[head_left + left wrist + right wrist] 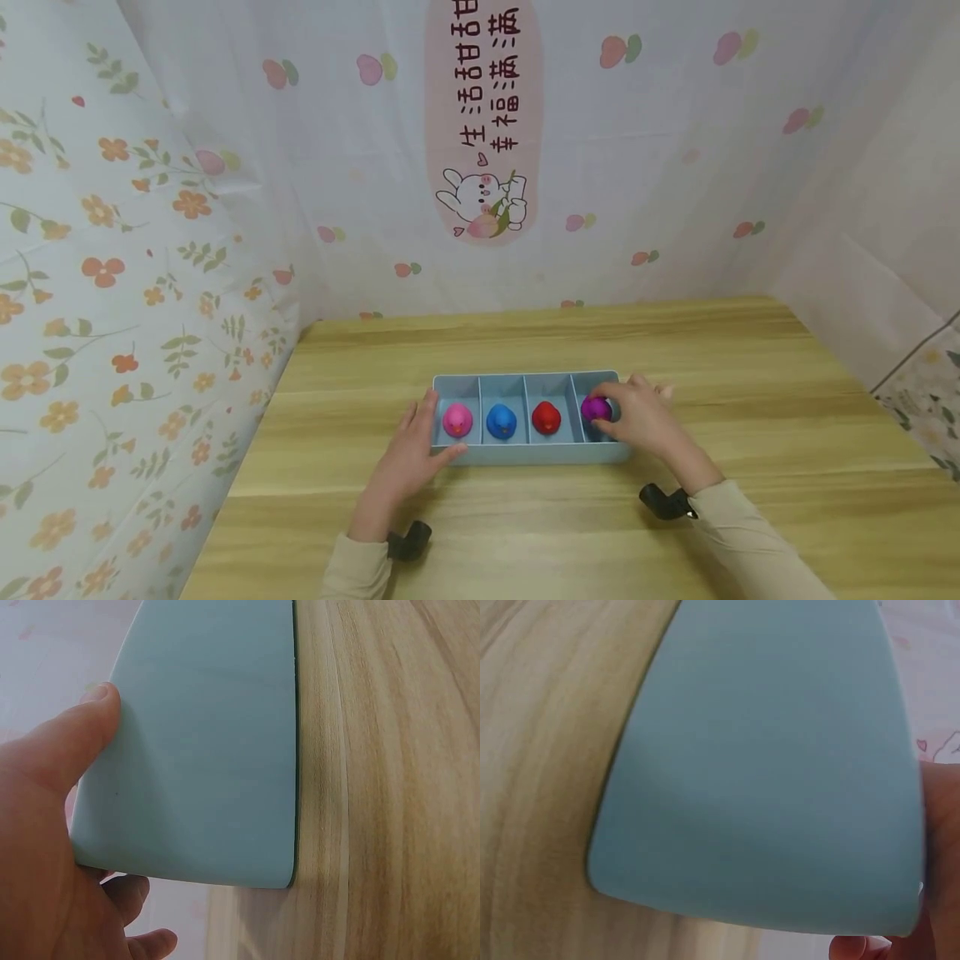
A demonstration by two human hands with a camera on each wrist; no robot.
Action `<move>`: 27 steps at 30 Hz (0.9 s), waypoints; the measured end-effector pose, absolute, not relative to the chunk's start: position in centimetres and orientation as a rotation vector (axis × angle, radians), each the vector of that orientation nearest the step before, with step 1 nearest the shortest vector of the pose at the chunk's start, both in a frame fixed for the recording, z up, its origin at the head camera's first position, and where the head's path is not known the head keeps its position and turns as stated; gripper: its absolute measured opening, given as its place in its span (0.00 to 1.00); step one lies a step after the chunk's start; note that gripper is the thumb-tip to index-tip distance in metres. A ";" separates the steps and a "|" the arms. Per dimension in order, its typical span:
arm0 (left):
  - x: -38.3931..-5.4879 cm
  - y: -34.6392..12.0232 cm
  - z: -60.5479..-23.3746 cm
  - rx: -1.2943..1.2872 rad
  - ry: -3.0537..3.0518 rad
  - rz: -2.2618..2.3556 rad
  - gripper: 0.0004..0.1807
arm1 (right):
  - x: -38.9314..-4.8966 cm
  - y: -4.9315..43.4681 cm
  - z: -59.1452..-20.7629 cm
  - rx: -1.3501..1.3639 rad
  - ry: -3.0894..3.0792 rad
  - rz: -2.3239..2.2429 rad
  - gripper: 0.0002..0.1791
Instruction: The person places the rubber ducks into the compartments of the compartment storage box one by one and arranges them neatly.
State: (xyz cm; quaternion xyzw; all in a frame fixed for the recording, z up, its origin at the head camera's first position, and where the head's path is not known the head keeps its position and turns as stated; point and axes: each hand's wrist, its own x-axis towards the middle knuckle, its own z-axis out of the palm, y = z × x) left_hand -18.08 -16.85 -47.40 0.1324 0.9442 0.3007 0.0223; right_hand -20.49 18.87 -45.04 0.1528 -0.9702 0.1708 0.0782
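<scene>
A light blue tray [501, 455] with a row of compartments stands on the table. My right hand [643, 417] pinches a purple toy duck [596, 409] between thumb and finger in the rightmost compartment. A pink toy duck [457, 420], a blue toy duck [501, 422] and a red toy duck [546, 418] each sit in their own compartment to its left. My left hand [408, 454] rests at the tray's left end, thumb on the front rim, fingers along the end. In both wrist views the tray's outer wall [202, 765] hides the ducks.
The wooden table [525, 525] extends around the tray. Behind it hangs a white printed curtain [360, 192], and a flowered cloth [135, 317] hangs at the left. Black wrist mounts [663, 502] sit under both forearms, near the table.
</scene>
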 end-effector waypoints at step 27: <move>-17.8 -16.8 -46.6 0.386 2.916 0.954 0.53 | -21.7 18.2 -45.4 0.529 -2.954 0.307 0.20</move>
